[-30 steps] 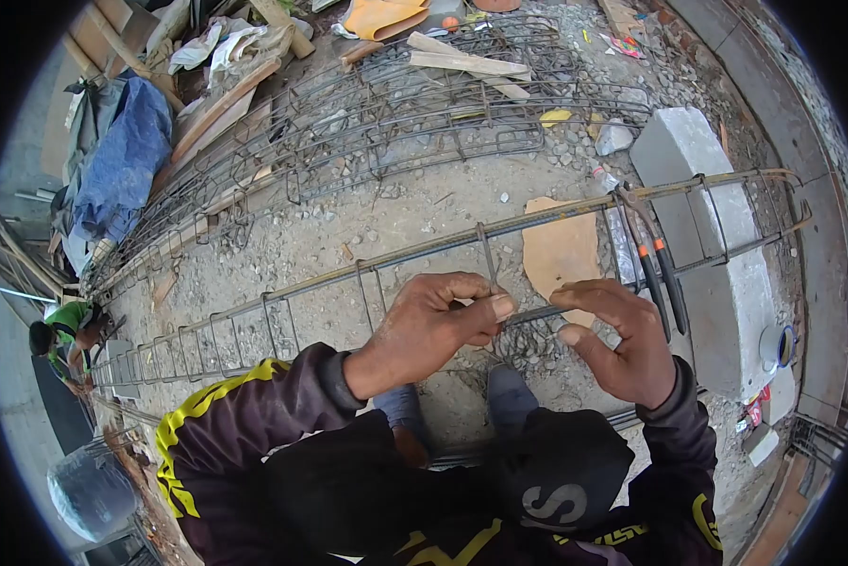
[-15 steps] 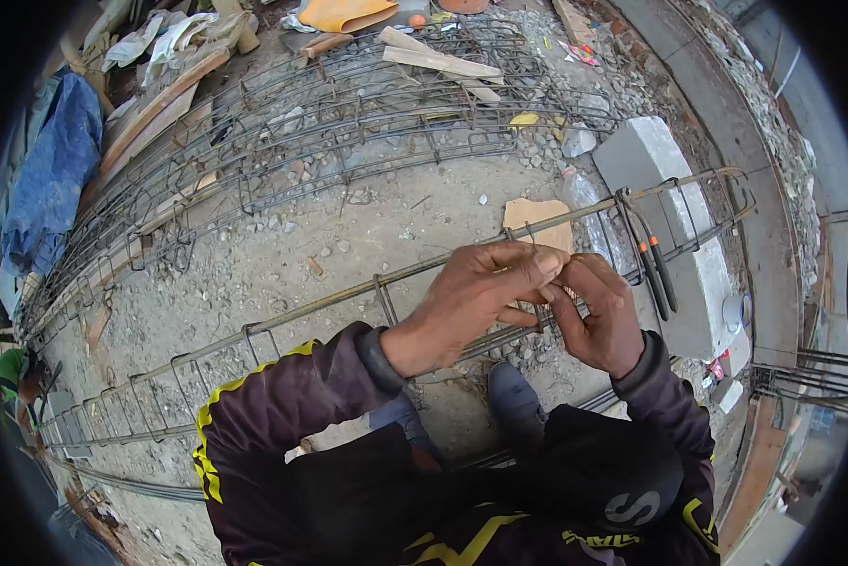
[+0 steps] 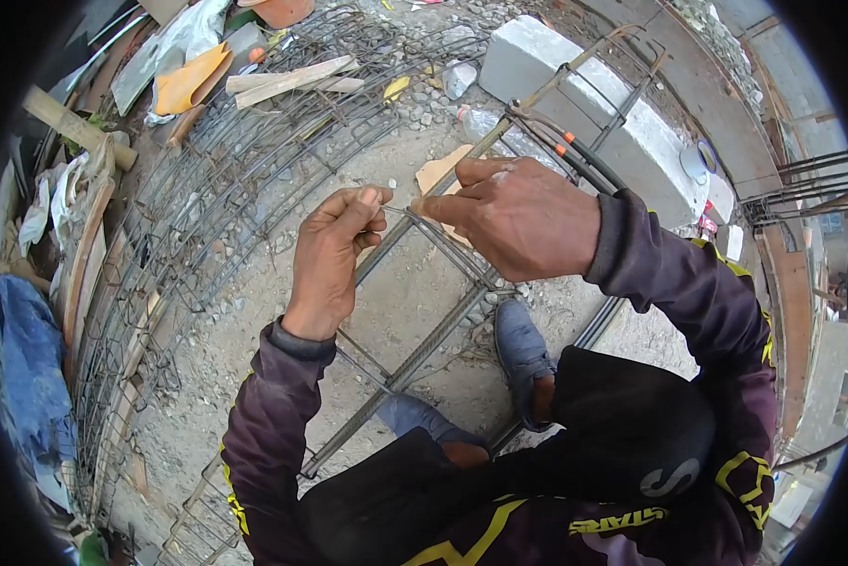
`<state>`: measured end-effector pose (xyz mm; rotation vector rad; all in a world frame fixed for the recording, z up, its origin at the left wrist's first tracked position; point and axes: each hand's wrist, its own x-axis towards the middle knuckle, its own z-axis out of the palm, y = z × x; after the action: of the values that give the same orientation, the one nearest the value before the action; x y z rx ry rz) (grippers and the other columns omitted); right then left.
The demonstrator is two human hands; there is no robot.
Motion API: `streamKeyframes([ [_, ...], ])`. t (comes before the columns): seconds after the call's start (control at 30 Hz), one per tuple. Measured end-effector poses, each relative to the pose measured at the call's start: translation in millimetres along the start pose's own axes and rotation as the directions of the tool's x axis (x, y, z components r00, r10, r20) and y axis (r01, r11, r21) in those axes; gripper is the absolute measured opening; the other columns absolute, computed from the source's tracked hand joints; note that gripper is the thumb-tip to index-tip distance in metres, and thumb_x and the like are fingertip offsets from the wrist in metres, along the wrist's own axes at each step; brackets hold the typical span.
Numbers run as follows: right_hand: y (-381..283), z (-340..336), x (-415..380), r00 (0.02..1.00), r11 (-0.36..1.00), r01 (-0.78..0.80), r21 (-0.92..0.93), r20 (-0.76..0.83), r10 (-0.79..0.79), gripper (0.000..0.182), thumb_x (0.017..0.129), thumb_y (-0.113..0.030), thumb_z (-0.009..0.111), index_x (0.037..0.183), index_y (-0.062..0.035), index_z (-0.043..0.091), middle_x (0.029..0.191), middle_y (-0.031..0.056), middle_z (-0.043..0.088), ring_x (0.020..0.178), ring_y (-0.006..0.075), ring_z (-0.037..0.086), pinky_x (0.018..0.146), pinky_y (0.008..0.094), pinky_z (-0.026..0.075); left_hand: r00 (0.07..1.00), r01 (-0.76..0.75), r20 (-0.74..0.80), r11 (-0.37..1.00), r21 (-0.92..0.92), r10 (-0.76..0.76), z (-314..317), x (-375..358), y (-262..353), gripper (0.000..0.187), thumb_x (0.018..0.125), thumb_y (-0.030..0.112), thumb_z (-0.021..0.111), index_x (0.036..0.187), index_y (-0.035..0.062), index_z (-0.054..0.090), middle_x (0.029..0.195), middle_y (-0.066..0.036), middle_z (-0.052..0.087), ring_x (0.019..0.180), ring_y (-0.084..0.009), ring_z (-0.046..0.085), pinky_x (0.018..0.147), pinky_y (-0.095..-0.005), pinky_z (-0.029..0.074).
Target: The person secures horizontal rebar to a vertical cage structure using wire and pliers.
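Observation:
A thin tie wire [image 3: 400, 209] runs between my hands at a crossing of the rebar cage [image 3: 438, 332]. My left hand [image 3: 334, 250] is closed, pinching one end of the wire between thumb and fingers. On the other side, my right hand [image 3: 518, 219] is curled over the upper bar, its fingertips at the wire's other end; its thumb is mostly hidden. Pincers with black and orange handles [image 3: 589, 162] hang on the cage beyond my right hand. Behind that hand lies a piece of tan cardboard [image 3: 438, 173].
A pale concrete block [image 3: 594, 123] props the cage's far end. Beside it lie a clear plastic bottle [image 3: 485, 123] and a tape roll [image 3: 697, 160]. More rebar cages [image 3: 254, 170] with wood strips [image 3: 296, 80] lie to the left, near a blue tarp [image 3: 32, 358].
My hands have moved apart, the left one leftward, with the wire now stretched between them. The view has turned, so the cage slants more steeply.

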<state>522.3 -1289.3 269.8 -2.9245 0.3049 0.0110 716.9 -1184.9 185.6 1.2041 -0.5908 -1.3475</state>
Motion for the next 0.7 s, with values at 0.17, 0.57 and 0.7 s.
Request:
streamKeyframes([
  [0.17,-13.3,23.3,8.6,0.987,0.997,-0.073,0.011,-0.144,0.074,0.033,0.08,-0.02,0.068,0.106,-0.0017,0.063,0.078,0.0139,0.068,0.102,0.0346,0.064,0.092,0.0476,0.049,1.0,-0.012,-0.011,1.0,-0.014,0.012,-9.8,1.3,-8.8,0.026,0.099,0.025,0.061,0.106,0.0014,0.068,0.085,0.0,0.062,0.08,-0.0073,0.055,0.075,-0.0235,0.044],
  [0.57,9.5,54.2,-9.1,0.958,0.986,0.08,-0.148,-0.261,-0.117,0.046,0.071,-0.008,0.065,0.116,0.0034,0.061,0.061,0.0028,0.051,0.069,0.0196,0.052,0.083,0.0346,0.045,0.998,-0.015,-0.054,0.957,0.29,0.032,1.1,1.6,-24.2,0.026,0.099,0.025,0.061,0.102,0.0014,0.072,0.081,-0.001,0.065,0.071,-0.0078,0.053,0.066,-0.0245,0.044],
  [0.7,-5.0,50.0,-8.9,0.972,0.973,0.107,-0.206,-0.185,-0.146,0.041,0.071,-0.011,0.061,0.107,0.0086,0.064,0.063,0.0041,0.058,0.072,0.0181,0.059,0.072,0.0314,0.04,0.994,0.091,-0.093,0.883,0.461,-0.054,4.8,5.6,-19.1,0.028,0.098,0.024,0.063,0.108,-0.0001,0.073,0.077,0.0,0.064,0.069,-0.0076,0.053,0.064,-0.0236,0.043],
])
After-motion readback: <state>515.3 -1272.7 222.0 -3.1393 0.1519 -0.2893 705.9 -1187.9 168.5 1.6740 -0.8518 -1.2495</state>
